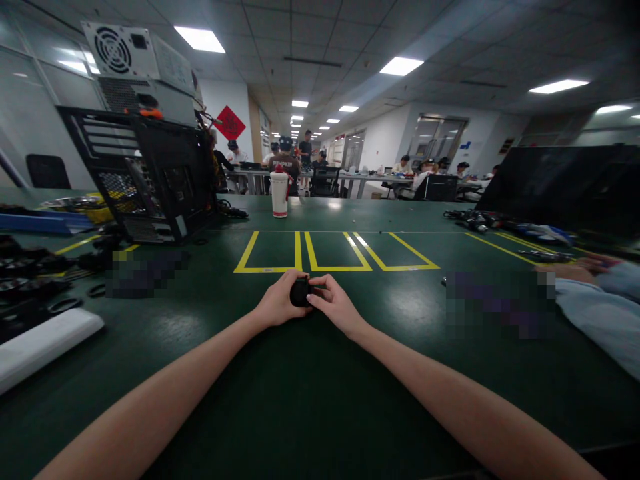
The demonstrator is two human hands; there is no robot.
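A small black round part (299,293) is held low over the green table, between my two hands. My left hand (280,298) wraps round its left side, with the thumb below and the fingers above. The thumb and fingertips of my right hand (334,302) close on its right edge. Its exact kind cannot be made out, as the fingers cover part of it. Just beyond the hands, yellow tape outlines (333,269) mark the green table (280,400).
On the left stand an open black computer case (165,180) with a power supply (120,52) on top, and a white bar-shaped object (55,343). A white cup (280,193) is ahead. At right are cables (473,219), a dark monitor (565,187) and another person's sleeve (595,313).
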